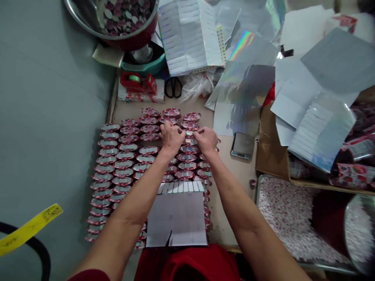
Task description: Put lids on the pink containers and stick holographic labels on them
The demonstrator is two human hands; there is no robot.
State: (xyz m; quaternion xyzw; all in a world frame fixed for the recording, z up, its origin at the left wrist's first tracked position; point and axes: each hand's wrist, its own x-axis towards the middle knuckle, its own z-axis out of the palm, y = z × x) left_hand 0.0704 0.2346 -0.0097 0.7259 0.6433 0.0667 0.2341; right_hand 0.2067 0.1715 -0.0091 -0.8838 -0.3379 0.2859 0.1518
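My left hand point(172, 137) and my right hand point(206, 139) pinch the two ends of a small shiny sticker point(189, 133). It lies over the top of one of the red-and-white oval containers standing in close rows. Behind it, the containers point(191, 116) show a round pink disc on top. Many others, such as the container point(125, 155) at left, carry a pale strip across the top. Closer to me, a sticker sheet point(177, 218) with a row of strips along its far edge rests over the containers. My forearms hide part of the rows.
At the back left stand a metal bowl point(88, 21) of pink discs, a red tape dispenser point(138, 82) and black scissors point(173, 86). Shiny sheets point(237, 97) cover the back right. A small scale point(242, 145), a cardboard box point(271, 144) and a tray point(259, 191) of pale pieces sit to the right.
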